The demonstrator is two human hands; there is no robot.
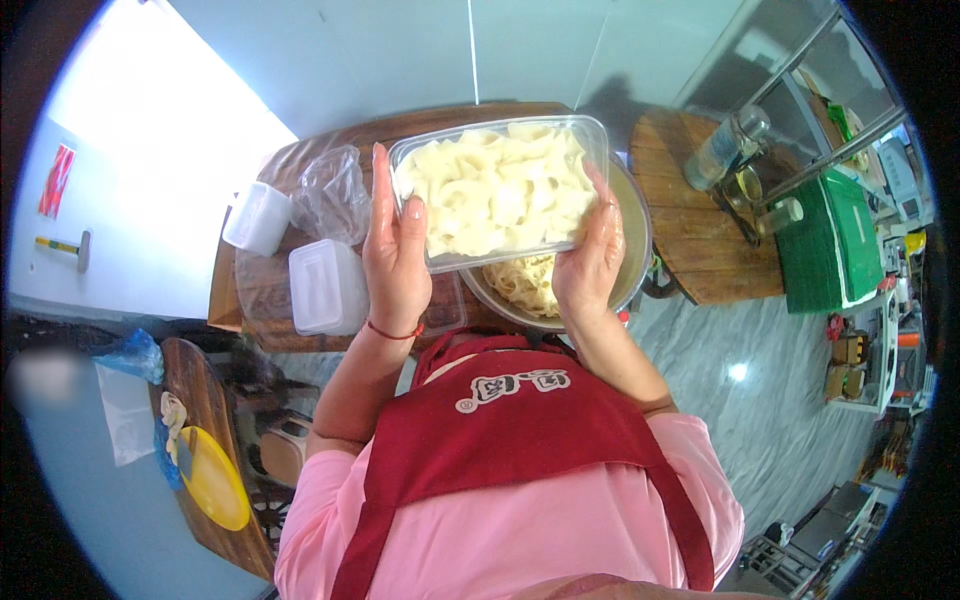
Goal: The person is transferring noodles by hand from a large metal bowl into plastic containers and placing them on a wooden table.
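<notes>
Between my two hands is a clear plastic food container filled with pale, wide noodles. My left hand grips its left end, thumb at the near corner and fingers up along the side. At the right end, my right hand holds the wall, its fingers wet and shiny. Below the container stands a large metal bowl with more noodles in it, partly hidden by the container and my right hand. A clear plastic lid lies on the wooden table beside the bowl.
Left of my hands are stacked plastic containers, another white stack and a crumpled clear plastic bag. A second wooden table at the right bears a bottle. Beyond it stands a green box.
</notes>
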